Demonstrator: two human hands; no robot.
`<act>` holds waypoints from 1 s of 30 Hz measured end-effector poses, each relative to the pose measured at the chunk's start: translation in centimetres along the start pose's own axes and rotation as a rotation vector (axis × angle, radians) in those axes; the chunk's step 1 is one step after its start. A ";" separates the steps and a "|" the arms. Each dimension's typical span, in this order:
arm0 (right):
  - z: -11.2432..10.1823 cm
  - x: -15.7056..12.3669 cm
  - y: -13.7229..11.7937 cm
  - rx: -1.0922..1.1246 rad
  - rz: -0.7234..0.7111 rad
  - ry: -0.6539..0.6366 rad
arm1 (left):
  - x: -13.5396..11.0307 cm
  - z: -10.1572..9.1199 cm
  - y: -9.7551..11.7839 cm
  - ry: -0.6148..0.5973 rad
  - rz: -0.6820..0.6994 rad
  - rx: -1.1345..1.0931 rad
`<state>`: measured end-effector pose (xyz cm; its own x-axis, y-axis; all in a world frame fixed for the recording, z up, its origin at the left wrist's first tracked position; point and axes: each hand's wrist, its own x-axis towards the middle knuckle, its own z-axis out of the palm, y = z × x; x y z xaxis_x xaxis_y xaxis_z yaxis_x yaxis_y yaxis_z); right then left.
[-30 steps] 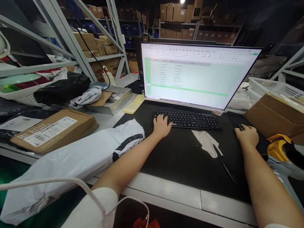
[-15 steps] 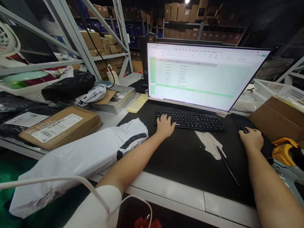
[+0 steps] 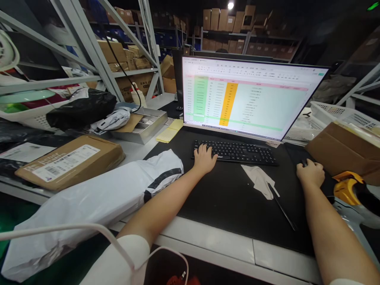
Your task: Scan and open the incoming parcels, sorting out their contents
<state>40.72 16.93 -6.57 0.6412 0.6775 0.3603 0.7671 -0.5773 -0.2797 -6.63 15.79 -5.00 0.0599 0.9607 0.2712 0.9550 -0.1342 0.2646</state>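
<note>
While our left hand (image 3: 204, 159) rests on a black keyboard (image 3: 246, 152), our right hand (image 3: 310, 174) curls over a mouse (image 3: 304, 162).

On the lit monitor (image 3: 267, 103), a spreadsheet (image 3: 202, 95) has green and orange columns, its text too small for us to read; the keyboard's pale lettering is blurred, and a brown parcel (image 3: 102, 158) at left bears a white label (image 3: 65, 162) with a barcode. Our left fingers lie loosely spread at the keyboard's left end, gripping nothing; our right fingers grasp the mouse, mostly hidden, to the keyboard's right. Between our arms, a crumpled pale cloth (image 3: 258, 180) touches a thin black stick (image 3: 283, 211). A long white package (image 3: 97, 198) lies along our left arm, and a pale cable (image 3: 89, 226) crosses in front of our sleeve (image 3: 118, 261).
</note>
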 end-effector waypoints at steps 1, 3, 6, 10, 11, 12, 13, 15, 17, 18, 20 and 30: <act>0.0 -0.1 -0.1 -0.001 0.005 0.006 | 0.0 0.0 0.0 0.001 0.001 0.002; -0.1 -0.1 -0.3 -0.003 0.016 0.018 | 0.0 0.0 -0.1 0.006 0.004 0.006; -0.2 -0.2 -0.4 -0.008 0.018 0.024 | 0.1 0.2 -0.1 0.016 0.010 0.015; -0.3 -0.2 -0.3 -0.019 -0.010 0.014 | 0.2 0.4 -0.2 0.038 0.016 0.028; -0.3 -0.2 -0.2 -0.021 -0.014 0.015 | 0.3 0.4 -0.3 0.041 0.018 0.031; -0.3 -0.2 -0.2 -0.022 -0.015 0.018 | 0.3 0.4 -0.3 0.041 0.019 0.032; -0.3 -0.2 -0.2 -0.023 -0.014 0.024 | 0.3 0.4 -0.3 0.041 0.019 0.034; -0.3 -0.2 -0.3 -0.026 -0.010 0.033 | 0.3 0.4 -0.3 0.037 0.019 0.035; -0.3 -0.3 -0.4 -0.028 -0.012 0.032 | 0.3 0.3 -0.2 0.035 0.014 0.037; -0.3 -0.3 -0.4 -0.029 -0.017 0.029 | 0.3 0.3 -0.2 0.034 0.013 0.037; -0.3 -0.4 -0.5 -0.029 -0.024 0.022 | 0.4 0.3 -0.2 0.030 0.011 0.036; -0.6 -0.6 -0.8 -0.016 -0.019 0.038 | 0.4 0.5 -0.4 0.049 0.022 0.051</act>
<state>39.70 16.69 -6.05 0.6252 0.6707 0.3993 0.7785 -0.5720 -0.2582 -6.84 16.39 -5.50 0.0677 0.9446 0.3213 0.9673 -0.1410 0.2108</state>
